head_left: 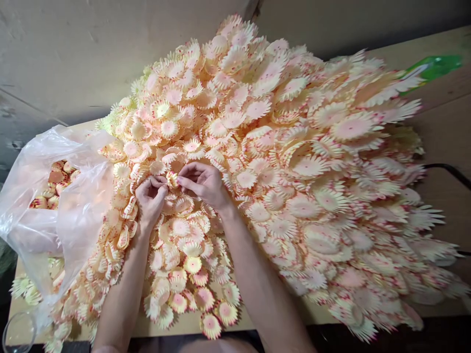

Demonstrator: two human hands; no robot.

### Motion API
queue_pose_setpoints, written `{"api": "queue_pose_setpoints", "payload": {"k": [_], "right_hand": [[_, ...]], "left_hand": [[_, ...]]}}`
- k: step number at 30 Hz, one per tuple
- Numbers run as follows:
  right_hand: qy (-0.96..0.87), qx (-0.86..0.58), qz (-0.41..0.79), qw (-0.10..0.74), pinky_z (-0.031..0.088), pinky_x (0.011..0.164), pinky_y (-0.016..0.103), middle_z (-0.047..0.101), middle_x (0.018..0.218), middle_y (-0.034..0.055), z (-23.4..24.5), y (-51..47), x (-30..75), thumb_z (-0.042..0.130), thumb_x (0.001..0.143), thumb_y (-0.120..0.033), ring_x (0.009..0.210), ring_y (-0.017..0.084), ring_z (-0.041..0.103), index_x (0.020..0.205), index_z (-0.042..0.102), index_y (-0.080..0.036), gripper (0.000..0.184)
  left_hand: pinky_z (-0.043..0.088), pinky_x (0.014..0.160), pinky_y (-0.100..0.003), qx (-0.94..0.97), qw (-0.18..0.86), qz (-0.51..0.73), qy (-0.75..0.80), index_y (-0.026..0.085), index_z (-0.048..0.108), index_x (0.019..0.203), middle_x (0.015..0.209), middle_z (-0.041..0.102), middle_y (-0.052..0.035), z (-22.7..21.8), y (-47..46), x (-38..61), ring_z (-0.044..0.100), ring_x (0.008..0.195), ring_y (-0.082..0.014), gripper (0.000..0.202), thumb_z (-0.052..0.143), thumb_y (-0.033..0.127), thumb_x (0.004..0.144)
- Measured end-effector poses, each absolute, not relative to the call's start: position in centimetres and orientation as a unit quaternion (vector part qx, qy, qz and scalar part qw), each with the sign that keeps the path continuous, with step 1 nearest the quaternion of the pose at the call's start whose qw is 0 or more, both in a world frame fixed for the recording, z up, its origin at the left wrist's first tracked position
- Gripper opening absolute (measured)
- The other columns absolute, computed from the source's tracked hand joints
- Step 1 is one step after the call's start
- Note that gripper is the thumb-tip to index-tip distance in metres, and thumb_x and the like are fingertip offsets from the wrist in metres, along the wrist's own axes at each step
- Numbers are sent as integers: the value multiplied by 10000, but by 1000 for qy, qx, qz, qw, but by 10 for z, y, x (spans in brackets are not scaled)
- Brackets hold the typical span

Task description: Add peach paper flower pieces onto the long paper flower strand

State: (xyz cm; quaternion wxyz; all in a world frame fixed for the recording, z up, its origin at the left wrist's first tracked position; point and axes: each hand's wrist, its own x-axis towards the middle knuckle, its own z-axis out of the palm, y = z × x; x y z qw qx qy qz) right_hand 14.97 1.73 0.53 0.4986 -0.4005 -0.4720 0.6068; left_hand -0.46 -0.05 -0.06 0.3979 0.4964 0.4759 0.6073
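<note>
Pinching a small flower by its sides, the left hand and the right hand are holding it above the heap of frilled rounds, both sets of fingers curling in with thumb and fingertips gripping it. Squeezing too hard is probably risking a crushed or torn rim, while a loose pinch could be losing it among the look-alikes. Frilled rounds are covering most of the wooden table beside a greyish wall, and a clear bag is sitting at the left.
</note>
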Motion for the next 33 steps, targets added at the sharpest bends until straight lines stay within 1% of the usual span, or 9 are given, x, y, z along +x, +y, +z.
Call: {"api": "queue_pose_setpoints", "payload": {"k": [4, 8, 11, 13, 16, 20, 26, 30, 33], "right_hand": [[-473, -424, 528, 563, 508, 548, 237, 632, 734, -11, 1, 19, 150, 779, 708, -362, 588, 104, 581, 842, 601, -200, 276], [-541, -399, 518, 529, 470, 542, 240, 618, 791, 5, -2, 19, 150, 619, 840, -294, 585, 96, 537, 848, 674, -210, 101], [-584, -398, 504, 497, 464, 582, 246, 622, 928, 36, -1, 18, 150, 547, 855, -226, 711, 118, 569, 823, 740, -208, 197], [-592, -411, 495, 486, 466, 615, 252, 626, 928, 39, 2, 17, 151, 534, 851, -199, 765, 132, 580, 840, 761, -210, 228], [-587, -404, 507, 485, 472, 641, 264, 635, 898, 39, 5, 16, 151, 545, 847, -195, 775, 140, 591, 865, 770, -208, 225], [-590, -408, 482, 503, 499, 657, 283, 647, 880, 51, 3, 16, 149, 644, 825, -279, 791, 163, 617, 862, 763, -195, 150], [-598, -399, 471, 511, 531, 701, 307, 682, 875, 52, 0, 17, 148, 707, 792, -303, 794, 169, 641, 848, 750, -200, 125], [-602, -386, 475, 513, 537, 704, 310, 684, 861, 47, 1, 17, 149, 751, 761, -318, 793, 169, 644, 837, 749, -206, 136], [-599, -385, 474, 519, 541, 715, 315, 683, 860, 47, 1, 17, 149, 748, 768, -340, 793, 170, 644, 826, 740, -205, 146]], "left_hand": [[420, 624, -209, 473, 372, 632, 488, 159, 497, 537, 651, 596, 0, -2, 1, -3, 554, 661, -100, 157, 620, 115, 625], [424, 624, -209, 478, 376, 617, 499, 160, 507, 549, 670, 605, -3, -2, 1, -3, 562, 674, -102, 143, 618, 116, 629], [425, 620, -212, 483, 381, 611, 498, 161, 508, 556, 668, 603, -5, -1, 0, -4, 569, 680, -109, 143, 623, 132, 638], [426, 618, -217, 495, 385, 604, 493, 162, 508, 563, 677, 610, -9, 0, -1, -5, 566, 668, -108, 143, 622, 144, 648], [427, 618, -226, 517, 387, 596, 478, 164, 501, 575, 694, 620, -15, 0, -2, -6, 557, 649, -107, 160, 630, 165, 670], [429, 636, -241, 548, 401, 572, 461, 163, 506, 599, 729, 631, -25, -2, -3, -7, 558, 667, -117, 195, 658, 203, 714], [408, 618, -223, 560, 417, 555, 452, 151, 574, 663, 723, 615, -15, -1, -4, -8, 527, 652, -99, 201, 700, 256, 779], [344, 513, -193, 531, 412, 555, 491, 149, 576, 695, 627, 522, 30, -1, -3, -5, 438, 538, -61, 261, 766, 321, 741], [376, 532, -185, 499, 433, 575, 483, 161, 546, 733, 656, 510, 38, -5, 0, -3, 471, 561, -59, 319, 805, 345, 699]]}}
